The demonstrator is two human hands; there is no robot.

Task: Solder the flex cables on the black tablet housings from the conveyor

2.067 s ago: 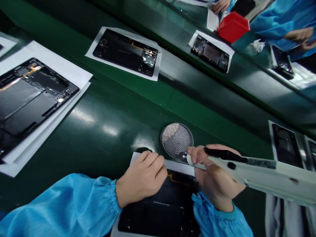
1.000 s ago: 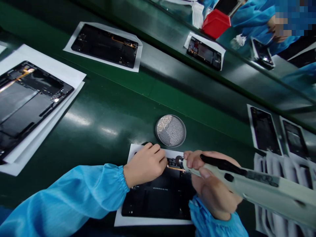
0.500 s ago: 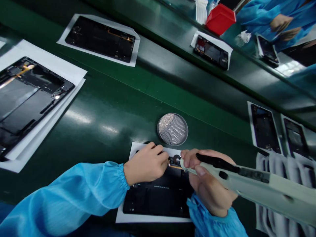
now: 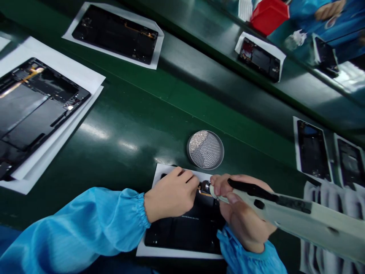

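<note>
A black tablet housing [image 4: 182,232] lies on a white sheet [image 4: 148,252] in front of me. My right hand [image 4: 242,205] is wrapped round a pale electric screwdriver [image 4: 316,219], whose metal tip end [image 4: 205,186] points left at the housing's upper part. My left hand [image 4: 172,196] rests over the upper left of the housing, its fingers curled close to the screwdriver's tip. What those fingers hold, if anything, is hidden. Just beyond the hands sits a round metal dish [image 4: 205,149] with small screws heaped at one side.
At left, another opened tablet [image 4: 37,110] lies on white sheets. More housings on paper lie along the raised ledge, one at the back left [image 4: 115,34]. White padded sleeves [image 4: 316,198] stand at right. Across the bench are a red bin [image 4: 269,17] and another person's hand [image 4: 330,9].
The view has shifted a little, so the bench things sit slightly differently in the frame. Both hands and the screwdriver keep nearly the same pose at the housing. The other person's hands have moved.
</note>
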